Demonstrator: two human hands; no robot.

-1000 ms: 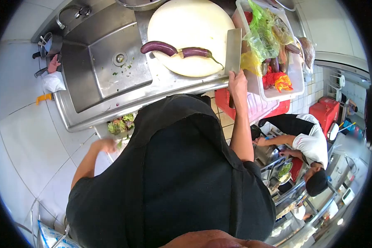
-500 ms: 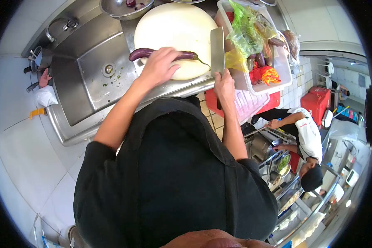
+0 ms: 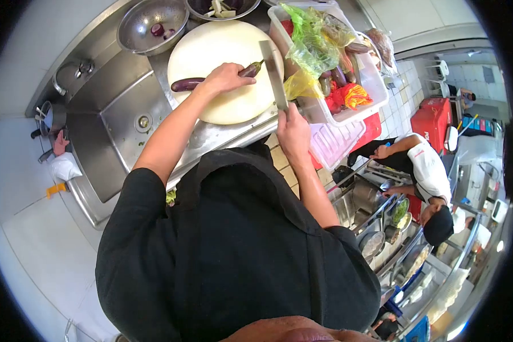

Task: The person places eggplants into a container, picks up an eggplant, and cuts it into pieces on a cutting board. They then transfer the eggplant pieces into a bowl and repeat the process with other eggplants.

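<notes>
A long purple eggplant [image 3: 186, 85] lies across the round white cutting board [image 3: 228, 111]. My left hand [image 3: 222, 78] is wrapped over its middle and hides part of it. At the board's right side, my right hand [image 3: 293, 131] grips a cleaver [image 3: 276, 80] by the handle. Its blade stands on edge right by the stem end of the eggplant.
Left of the board is a steel sink [image 3: 111, 122]. Behind stand a metal bowl [image 3: 135, 31] with purple pieces and another bowl [image 3: 219, 16] with pale strips. To the right, a plastic bin [image 3: 347, 118] holds eggplants and bags. A person [image 3: 424, 165] works beyond.
The cleaver has turned from broad side up to edge-on, with its blade at the stem end. My left hand has moved toward that end of the eggplant. The view has shifted slightly.
</notes>
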